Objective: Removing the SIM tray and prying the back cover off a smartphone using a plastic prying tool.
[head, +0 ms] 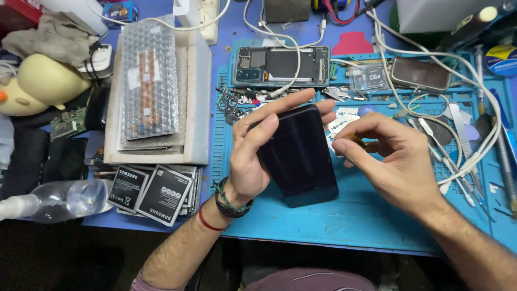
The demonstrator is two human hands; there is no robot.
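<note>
My left hand (pixel 256 148) grips a black smartphone (pixel 299 156) by its upper left edge, holding it tilted above the blue work mat (pixel 344 215), dark glass facing up. My right hand (pixel 390 156) is beside the phone's right edge, fingers curled and pinched on a small yellowish tool (pixel 356 141) that is mostly hidden by the fingers. Farther back on the mat lies an opened phone frame (pixel 281 66) with its internals exposed and a white cable across it.
Left of the mat are a white foam tray with bubble-wrapped parts (pixel 153 81), a pile of phone batteries (pixel 156 194) and a clear plastic bottle (pixel 59 200). Metal tweezers, pry tools and white cables (pixel 463 134) crowd the mat's right side. The table's front edge runs below my wrists.
</note>
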